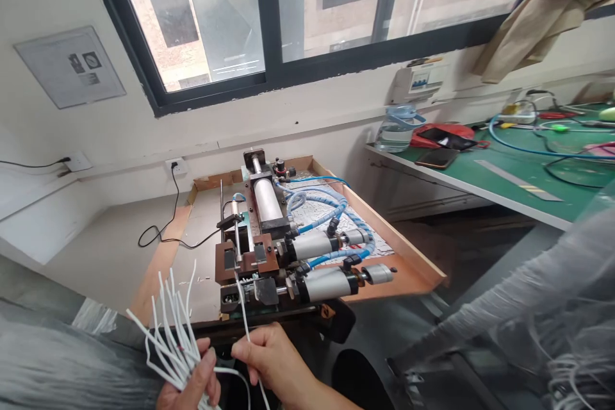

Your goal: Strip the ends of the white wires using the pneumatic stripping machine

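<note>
My left hand point(196, 378) is closed around a bundle of white cables point(168, 339), whose cut ends fan upward to the left. Pinched in my right hand point(271, 355) is one white cable point(243, 307). Its upper end reaches into the front of a pneumatic machine point(259, 259), between the brown jaw blocks; the very tip is hidden there. Silver air cylinders point(319, 285) with blue hoses lie on the machine's right side. Another silver cylinder point(268, 198) stands behind the jaws.
A low wooden edge point(384, 224) borders the machine's table. On the right, a green workbench point(509, 170) carries a water jug point(396, 131), a phone point(436, 158), a metal ruler point(519, 180) and loose wires. Plastic-wrapped material point(504, 295) stands at the lower right. A black power cord point(175, 218) crosses the table's left side.
</note>
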